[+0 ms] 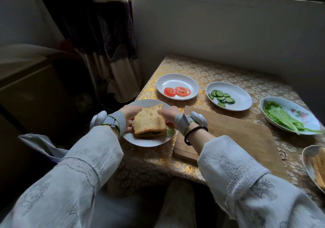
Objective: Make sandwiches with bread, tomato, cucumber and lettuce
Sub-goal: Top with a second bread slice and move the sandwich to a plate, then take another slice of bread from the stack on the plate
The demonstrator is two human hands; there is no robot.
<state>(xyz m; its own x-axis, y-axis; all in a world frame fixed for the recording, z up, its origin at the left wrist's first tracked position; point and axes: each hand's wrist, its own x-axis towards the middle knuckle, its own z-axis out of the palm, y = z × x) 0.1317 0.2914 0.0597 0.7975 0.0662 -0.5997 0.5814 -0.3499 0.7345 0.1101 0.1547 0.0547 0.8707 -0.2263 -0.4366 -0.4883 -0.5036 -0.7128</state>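
Note:
A finished sandwich with toasted bread on top lies on a white plate at the table's near left corner. Green and dark filling shows at its front edge. My left hand grips its left side and my right hand grips its right side, fingers partly hidden beneath. Behind it, a white plate holds tomato slices. Another plate holds cucumber slices. A flowered plate at the right holds lettuce strips.
A wooden cutting board lies right of the sandwich plate. A plate with bread slices sits at the right edge. The table stands against a wall, with a curtain to the left and its left edge beside the sandwich plate.

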